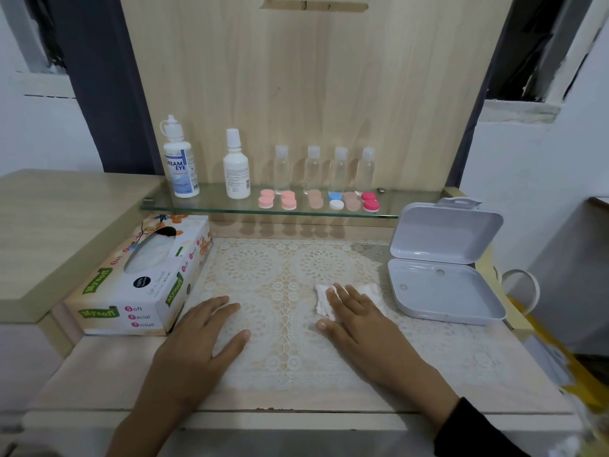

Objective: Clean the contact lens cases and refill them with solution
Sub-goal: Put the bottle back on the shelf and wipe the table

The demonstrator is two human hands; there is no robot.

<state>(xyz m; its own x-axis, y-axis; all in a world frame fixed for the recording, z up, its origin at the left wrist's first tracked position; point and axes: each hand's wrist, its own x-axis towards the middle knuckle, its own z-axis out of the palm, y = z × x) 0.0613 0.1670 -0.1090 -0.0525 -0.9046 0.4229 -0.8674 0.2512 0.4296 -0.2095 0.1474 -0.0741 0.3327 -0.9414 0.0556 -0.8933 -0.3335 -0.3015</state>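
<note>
Several contact lens cases stand in a row on the glass shelf [230,209]: pink ones [267,198], peach ones [315,198], a blue-and-white one [335,200] and a red one [370,201]. A large solution bottle [180,159] and a smaller white bottle [236,166] stand at the shelf's left. My right hand [359,321] lies flat with straight fingers on a white folded tissue [324,303] on the lace mat. My left hand [204,344] rests flat on the mat, holding nothing.
Several small clear bottles [326,169] line the back of the shelf. A tissue box [145,278] lies at the left. An open grey plastic box [441,268] sits at the right. The lace mat [283,278] covers the tabletop; a yellow bag [543,351] hangs off the right edge.
</note>
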